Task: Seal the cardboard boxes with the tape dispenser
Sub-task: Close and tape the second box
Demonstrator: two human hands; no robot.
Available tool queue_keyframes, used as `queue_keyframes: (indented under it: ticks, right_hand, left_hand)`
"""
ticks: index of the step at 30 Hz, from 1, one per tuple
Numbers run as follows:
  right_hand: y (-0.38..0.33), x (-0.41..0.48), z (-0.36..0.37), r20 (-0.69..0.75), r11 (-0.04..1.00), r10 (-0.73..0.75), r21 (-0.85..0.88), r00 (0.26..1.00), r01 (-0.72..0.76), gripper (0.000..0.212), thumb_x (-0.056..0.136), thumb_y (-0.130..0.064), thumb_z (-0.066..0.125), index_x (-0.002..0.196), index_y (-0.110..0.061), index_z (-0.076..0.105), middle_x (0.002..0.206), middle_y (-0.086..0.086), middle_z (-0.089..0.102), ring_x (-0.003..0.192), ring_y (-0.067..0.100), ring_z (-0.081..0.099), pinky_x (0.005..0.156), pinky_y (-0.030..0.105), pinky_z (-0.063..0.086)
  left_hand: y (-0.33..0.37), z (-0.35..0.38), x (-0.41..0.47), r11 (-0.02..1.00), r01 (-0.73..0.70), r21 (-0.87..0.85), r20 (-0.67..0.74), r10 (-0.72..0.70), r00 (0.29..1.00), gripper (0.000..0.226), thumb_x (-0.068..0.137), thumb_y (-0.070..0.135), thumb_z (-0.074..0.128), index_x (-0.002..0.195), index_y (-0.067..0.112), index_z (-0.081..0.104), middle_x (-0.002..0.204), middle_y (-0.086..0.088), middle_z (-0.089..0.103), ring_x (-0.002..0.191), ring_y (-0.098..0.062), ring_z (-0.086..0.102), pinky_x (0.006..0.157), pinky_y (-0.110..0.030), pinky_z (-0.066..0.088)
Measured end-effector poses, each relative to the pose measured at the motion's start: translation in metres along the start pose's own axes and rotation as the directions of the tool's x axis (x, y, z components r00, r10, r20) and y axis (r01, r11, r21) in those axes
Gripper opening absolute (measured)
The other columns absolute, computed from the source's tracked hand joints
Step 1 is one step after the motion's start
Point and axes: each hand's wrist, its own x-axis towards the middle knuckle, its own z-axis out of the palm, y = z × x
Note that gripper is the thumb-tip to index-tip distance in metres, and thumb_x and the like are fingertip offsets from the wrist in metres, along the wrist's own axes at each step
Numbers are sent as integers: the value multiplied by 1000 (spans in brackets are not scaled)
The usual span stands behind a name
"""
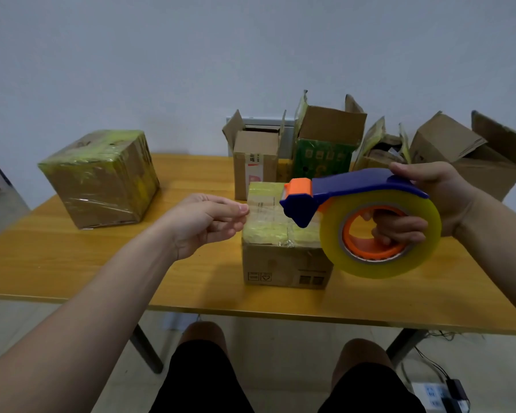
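My right hand (429, 201) grips a blue and orange tape dispenser (349, 189) with a big yellowish tape roll (382, 265), held in the air above the right side of a small closed cardboard box (283, 263). That box stands at the middle of the wooden table (72, 257), its top covered with yellowish tape. My left hand (209, 222) hovers just left of the box, thumb and forefinger pinched on a clear strip of tape that runs toward the dispenser's orange head.
A larger taped box (102, 177) sits at the table's left. Several open boxes (256, 162) with raised flaps line the back right against the wall. My knees show below the table's front edge. A power strip (438, 397) lies on the floor.
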Motion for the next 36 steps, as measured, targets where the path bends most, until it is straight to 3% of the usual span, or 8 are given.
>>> queue_keyframes:
  ticks: [7, 11, 14, 17, 32, 36]
  right_hand:
    - [-19, -6, 2, -90, 977, 153, -134, 984, -164, 52, 105, -39, 50, 139, -1, 53, 79, 10, 67, 71, 23, 64, 75, 37, 54]
    - [-29, -2, 9, -143, 966, 190, -149, 971, -211, 43, 100, -38, 55, 122, -3, 68, 70, 4, 67, 61, 16, 63, 64, 31, 53]
    - [-31, 3, 17, -225, 943, 213, -209, 951, -261, 45, 92, -49, 66, 109, -8, 75, 63, 2, 66, 53, 14, 60, 57, 29, 52]
    - [-30, 7, 22, -327, 921, 229, -233, 917, -313, 61, 80, -65, 76, 113, -14, 76, 61, 2, 64, 48, 13, 57, 52, 28, 52]
    - [-27, 11, 28, -449, 894, 217, -266, 866, -362, 74, 70, -61, 86, 122, -9, 71, 62, 9, 62, 47, 16, 56, 49, 29, 51]
    - [-27, 13, 29, -465, 881, 217, -286, 859, -377, 78, 70, -62, 86, 126, -10, 69, 65, 12, 62, 48, 17, 56, 50, 30, 52]
  left_hand:
    - [-10, 2, -1, 989, 9, 147, -43, -2, 999, 3, 85, 12, 82, 86, 9, 84, 87, -14, 79, 66, -14, 74, 57, -21, 60]
    - [-11, 7, -1, 982, 6, 188, -45, 2, 999, 11, 80, 13, 85, 88, 5, 83, 79, -16, 77, 61, -13, 71, 56, -21, 59]
    - [-10, 8, -1, 977, -2, 212, -62, 15, 998, 9, 80, 9, 84, 86, 4, 82, 77, -18, 76, 60, -13, 71, 55, -21, 59]
    - [-11, 8, -1, 962, -19, 273, -77, 41, 996, 8, 81, 10, 83, 87, 4, 82, 82, -19, 78, 62, -13, 72, 54, -20, 58]
    - [-20, 14, 5, 844, -105, 526, -116, 193, 974, 10, 84, 15, 85, 75, 12, 82, 71, -10, 77, 61, -11, 71, 55, -18, 54]
    - [-22, 13, 4, 831, -115, 544, -119, 212, 970, 9, 83, 15, 87, 80, 11, 80, 70, -9, 77, 62, -14, 72, 56, -21, 56]
